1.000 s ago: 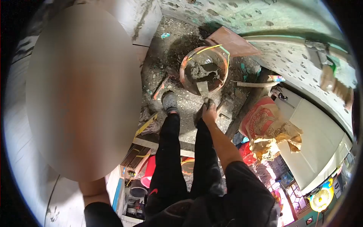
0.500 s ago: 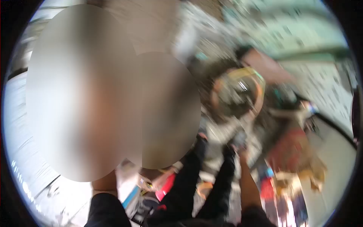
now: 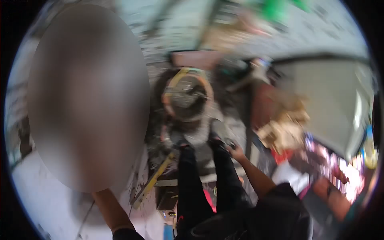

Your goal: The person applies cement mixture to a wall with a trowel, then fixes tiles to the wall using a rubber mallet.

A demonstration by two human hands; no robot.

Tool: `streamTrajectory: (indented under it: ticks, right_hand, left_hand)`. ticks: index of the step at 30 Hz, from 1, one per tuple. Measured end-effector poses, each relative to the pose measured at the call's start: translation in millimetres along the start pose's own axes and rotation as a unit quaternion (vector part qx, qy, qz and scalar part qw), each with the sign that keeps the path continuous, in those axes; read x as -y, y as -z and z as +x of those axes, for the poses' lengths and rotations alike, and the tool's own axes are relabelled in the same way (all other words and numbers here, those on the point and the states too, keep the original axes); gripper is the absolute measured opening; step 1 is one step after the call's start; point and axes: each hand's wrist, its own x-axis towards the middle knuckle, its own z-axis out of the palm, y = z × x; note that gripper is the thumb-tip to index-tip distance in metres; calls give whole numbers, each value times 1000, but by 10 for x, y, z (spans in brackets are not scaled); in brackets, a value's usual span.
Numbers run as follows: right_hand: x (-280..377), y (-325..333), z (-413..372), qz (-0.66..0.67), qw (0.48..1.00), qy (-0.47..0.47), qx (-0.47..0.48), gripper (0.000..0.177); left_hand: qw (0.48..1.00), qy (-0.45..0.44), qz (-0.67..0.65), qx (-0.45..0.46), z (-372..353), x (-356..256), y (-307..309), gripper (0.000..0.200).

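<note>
My right hand (image 3: pixel 237 153) is low beside my right shoe, its fingers closed round something small and dark that blur hides. My left forearm (image 3: pixel 111 210) reaches up from the bottom left, and a large grey blurred patch covers the left hand. Ahead of my feet stands a round container with an orange and yellow rim (image 3: pixel 167 97), with shiny clear material inside. A yellow strip (image 3: pixel 154 179) lies slanted to the left of my legs.
A pinkish-brown block (image 3: pixel 196 59) is beyond the round container. Crumpled brown paper (image 3: pixel 286 130) lies on the right, near a large pale panel (image 3: pixel 330 102). Another person's arm (image 3: pixel 331 198) shows at the lower right. White flooring (image 3: pixel 44 192) spreads across the lower left.
The view has swung, so the round container and my legs appear farther left. The second grey patch is gone, and the yellow strip and another person's arm now show.
</note>
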Motion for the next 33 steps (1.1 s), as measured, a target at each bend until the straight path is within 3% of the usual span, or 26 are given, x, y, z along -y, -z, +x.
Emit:
streamTrajectory:
  ticks: [2, 4, 5, 7, 9, 11, 12, 13, 14, 15, 16, 17, 21, 24, 26, 27, 29, 32, 33]
  right_hand:
    - [-183, 215, -393, -87, 986, 121, -78, 37]
    - [187, 434, -1067, -169, 932, 259, -189, 32]
    - [167, 511, -1260, -28, 938, 276, -209, 22]
    - [96, 738, -1746, -36, 942, 212, -258, 17]
    - [220, 1110, -2044, -80, 891, 251, -371, 15]
    - [249, 1635, -2030, -188, 866, 200, -418, 23]
    - [239, 1827, -1864, -149, 862, 124, -469, 33]
    - [278, 2062, -1671, -262, 833, 97, -478, 40]
    - [434, 2293, -1482, -283, 880, 9, -382, 40]
    - [313, 2512, -1098, -317, 886, 23, -338, 38]
    - [375, 2608, -772, -376, 879, 31, -292, 40]
    - [318, 2677, -300, -431, 868, -21, -247, 38]
    - [-96, 2811, 1158, -494, 863, 68, -82, 24]
    - [164, 2915, 1298, -572, 818, 51, 46, 24]
    - [577, 3034, 582, -402, 915, -16, -8, 26]
    - [467, 3141, 614, -451, 892, 13, -2, 27]
    - [383, 3172, 606, -454, 887, -10, -82, 30]
    - [209, 2887, 1129, -531, 844, 41, -60, 31]
    - [-87, 2747, 1617, -461, 884, -4, -72, 31]
  left_hand:
    - [990, 120, -9, 67, 199, -368, 307, 69]
    - [974, 164, -73, 137, 328, -561, 527, 81]
    - [982, 139, -38, 125, 337, -506, 494, 82]
    - [990, 100, 17, 95, 225, -140, 246, 84]
    - [995, 66, 54, 44, 236, 49, 17, 87]
    - [980, 120, 50, 149, 380, -242, 340, 89]
    - [967, 148, 52, 203, 423, -354, 463, 90]
    - [971, 133, 65, 186, 421, -317, 424, 89]
    - [976, 120, 77, 167, 399, -186, 324, 89]
    - [979, 110, 90, 148, 401, -118, 257, 88]
    - [975, 108, 109, 161, 412, -135, 258, 88]
    - [970, 108, 131, 176, 411, -160, 291, 89]
    - [957, 122, 182, 191, 421, -95, 217, 89]
    - [969, 48, 202, 134, 374, 241, 72, 90]
    - [969, 58, 206, 124, 357, 143, 121, 88]
    - [970, 64, 205, 117, 356, 102, 134, 87]
    - [961, 65, 225, 145, 357, 113, 213, 86]
    - [953, 75, 241, 170, 385, 4, 209, 88]
    - [950, 71, 252, 168, 381, 92, 169, 89]
